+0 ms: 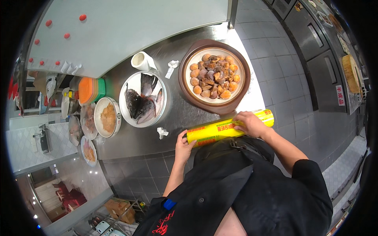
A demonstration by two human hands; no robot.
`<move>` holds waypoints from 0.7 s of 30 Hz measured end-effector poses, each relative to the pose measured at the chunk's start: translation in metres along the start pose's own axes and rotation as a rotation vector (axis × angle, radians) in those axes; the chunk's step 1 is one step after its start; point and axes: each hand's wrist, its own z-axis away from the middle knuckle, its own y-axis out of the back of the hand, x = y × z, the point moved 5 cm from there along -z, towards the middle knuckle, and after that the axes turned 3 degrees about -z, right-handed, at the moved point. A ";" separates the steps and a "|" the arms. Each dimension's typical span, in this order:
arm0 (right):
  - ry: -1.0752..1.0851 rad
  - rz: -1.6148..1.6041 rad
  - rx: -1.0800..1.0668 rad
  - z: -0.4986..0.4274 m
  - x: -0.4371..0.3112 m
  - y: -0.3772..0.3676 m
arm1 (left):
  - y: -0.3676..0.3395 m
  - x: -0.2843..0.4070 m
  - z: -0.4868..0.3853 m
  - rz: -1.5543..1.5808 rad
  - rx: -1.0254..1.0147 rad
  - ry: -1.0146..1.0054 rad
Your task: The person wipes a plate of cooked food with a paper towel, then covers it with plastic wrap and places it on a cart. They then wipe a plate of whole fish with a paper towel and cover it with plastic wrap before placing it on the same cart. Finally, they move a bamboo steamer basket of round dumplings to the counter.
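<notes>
My left hand holds the left end of a long yellow roll of cling film, which bears printed writing. My right hand lies over the roll nearer its right end, fingers on top. The roll lies along the near edge of the steel counter, close to my waist. Just beyond it stands a brown-rimmed round dish with whole round pieces around its rim and browned chunks in the middle. Left of that, a white bowl holds a dark spotted fish head and tail.
Crumpled white scraps lie on the steel counter. A white paper roll stands behind the fish bowl. Further left are a bowl of pale orange food, several plates and stacked plastic baskets. A pale panel rises at the back.
</notes>
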 end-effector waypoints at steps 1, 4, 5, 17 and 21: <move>0.037 -0.032 -0.052 -0.013 -0.011 -0.010 | -0.001 0.002 0.001 0.009 -0.004 -0.027; 0.222 -0.080 -0.087 -0.062 -0.056 -0.051 | 0.000 0.000 0.000 -0.004 0.019 -0.013; 0.254 -0.103 -0.123 -0.077 -0.071 -0.065 | 0.000 0.000 0.000 0.011 0.021 -0.014; 0.366 0.372 -0.664 -0.160 -0.128 -0.123 | 0.009 -0.009 -0.012 -0.119 0.098 -0.117; 0.293 0.450 -0.696 -0.172 -0.131 -0.139 | 0.011 -0.015 -0.019 -0.111 0.106 -0.021</move>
